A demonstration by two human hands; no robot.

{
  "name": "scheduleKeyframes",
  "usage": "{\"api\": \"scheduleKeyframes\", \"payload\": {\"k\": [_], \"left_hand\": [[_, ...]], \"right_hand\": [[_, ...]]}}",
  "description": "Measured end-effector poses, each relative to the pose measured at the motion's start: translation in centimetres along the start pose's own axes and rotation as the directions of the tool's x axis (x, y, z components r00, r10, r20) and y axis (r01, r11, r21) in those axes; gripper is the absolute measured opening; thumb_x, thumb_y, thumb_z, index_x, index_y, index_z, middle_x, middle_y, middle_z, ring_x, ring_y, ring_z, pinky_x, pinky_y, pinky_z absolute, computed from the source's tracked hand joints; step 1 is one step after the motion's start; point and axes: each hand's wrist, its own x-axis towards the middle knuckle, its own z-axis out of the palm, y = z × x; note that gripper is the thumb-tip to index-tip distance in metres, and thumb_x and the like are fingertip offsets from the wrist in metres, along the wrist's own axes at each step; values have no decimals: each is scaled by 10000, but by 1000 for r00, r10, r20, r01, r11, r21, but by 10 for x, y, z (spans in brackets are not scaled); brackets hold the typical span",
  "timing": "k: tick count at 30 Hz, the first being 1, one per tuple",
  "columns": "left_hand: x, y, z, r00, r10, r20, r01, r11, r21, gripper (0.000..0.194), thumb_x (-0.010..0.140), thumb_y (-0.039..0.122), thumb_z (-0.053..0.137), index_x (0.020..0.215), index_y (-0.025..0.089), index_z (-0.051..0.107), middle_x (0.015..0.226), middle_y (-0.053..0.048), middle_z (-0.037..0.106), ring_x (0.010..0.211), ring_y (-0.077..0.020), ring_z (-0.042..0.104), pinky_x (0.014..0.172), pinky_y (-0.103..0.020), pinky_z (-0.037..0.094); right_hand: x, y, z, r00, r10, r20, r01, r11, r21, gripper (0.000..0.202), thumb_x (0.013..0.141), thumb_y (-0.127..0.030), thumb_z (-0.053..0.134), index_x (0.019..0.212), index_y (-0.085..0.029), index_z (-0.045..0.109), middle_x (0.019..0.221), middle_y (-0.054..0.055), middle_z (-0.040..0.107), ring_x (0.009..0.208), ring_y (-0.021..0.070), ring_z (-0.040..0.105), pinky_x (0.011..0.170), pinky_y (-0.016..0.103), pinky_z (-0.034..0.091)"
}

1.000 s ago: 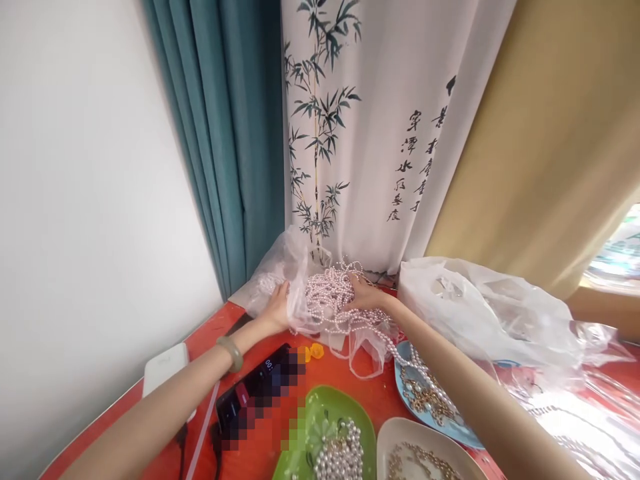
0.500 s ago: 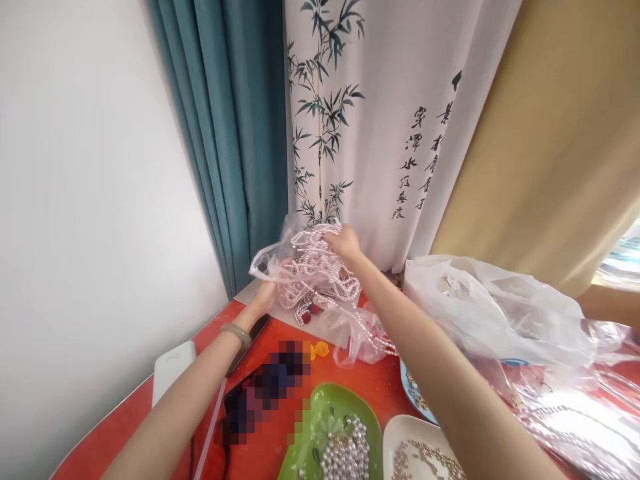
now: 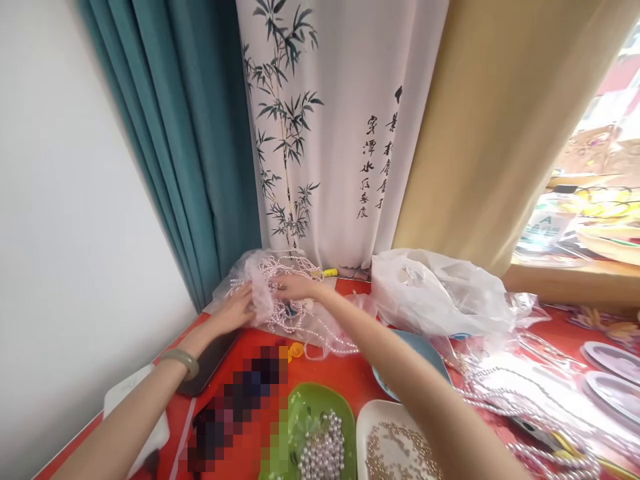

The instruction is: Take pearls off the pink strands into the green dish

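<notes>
Many bead strings lie far left, right hand on them, left hand against the clear bag. Can't tell if either hand grips. Green tray near.

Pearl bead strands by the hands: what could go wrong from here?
The overlapping bead strands could tangle around the right hand. The translucent plastic bag by the left hand might slip. The right forearm, crossing the blue plate in this view, might bump it.
</notes>
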Motion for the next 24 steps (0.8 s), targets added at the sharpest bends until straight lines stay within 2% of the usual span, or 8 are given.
{"api": "scheduleKeyframes", "payload": {"k": [3,6,9,13,18,21,22,24], "left_hand": [[6,-10,4,999,-28,17,27,997,76,408,745,195,418,1126,68,487,1371,-159,296,1297,-230,183,1042,-388,207],[10,-4,1,995,-88,36,83,989,125,373,764,206,404,1111,107,497,1390,-142,264,1298,-244,178,1007,-437,254],[11,8,-15,991,-126,50,117,981,154,307,693,219,504,984,145,561,1319,-134,394,1251,-283,285,934,-470,336],[9,34,-55,978,-159,-132,182,966,184,349,643,117,503,990,136,541,1181,-136,515,1145,-265,420,923,-396,362],[17,93,-86,855,-201,-478,312,936,165,336,759,81,327,1072,100,449,1103,-143,515,1081,-249,438,912,-395,354],[30,118,-71,936,-48,-348,119,975,187,290,796,118,337,1005,208,517,1050,-9,572,981,-133,509,870,-250,396],[33,121,-62,977,61,-204,-22,982,186,302,801,125,345,1033,201,523,1067,-22,572,1011,-139,497,894,-260,377],[37,119,-41,990,141,-5,-138,973,183,363,804,250,423,1159,190,466,1221,-72,485,1133,-212,412,948,-362,322]], "right_hand": [[-52,25,-31,999,33,-18,-34,999,-40,335,804,-352,474,1091,-204,565,1103,40,593,980,198,543,863,311,381],[-109,50,-38,968,220,119,-202,969,-146,455,609,-366,667,1024,-194,598,961,48,640,854,198,576,729,266,419],[-144,69,-31,923,372,96,-353,920,-173,116,575,-233,682,666,-177,640,688,39,643,651,155,570,600,225,396],[-143,90,-33,852,491,-181,-515,847,-132,231,790,-164,392,716,-146,610,764,71,643,691,146,567,605,217,385],[-110,107,-39,724,565,-396,-633,772,-56,317,853,-177,263,997,-130,541,931,89,629,771,151,583,609,206,410],[-94,109,-31,670,566,-480,-671,738,-68,341,866,-188,264,1147,-130,449,973,124,611,800,179,590,632,242,427],[-90,109,-28,662,556,-502,-677,731,-83,350,864,-180,273,1172,-119,427,965,142,607,806,195,591,643,265,433],[-87,106,-23,662,516,-543,-674,727,-132,373,853,-150,290,1204,-96,402,977,186,586,840,234,586,669,323,439]]}}
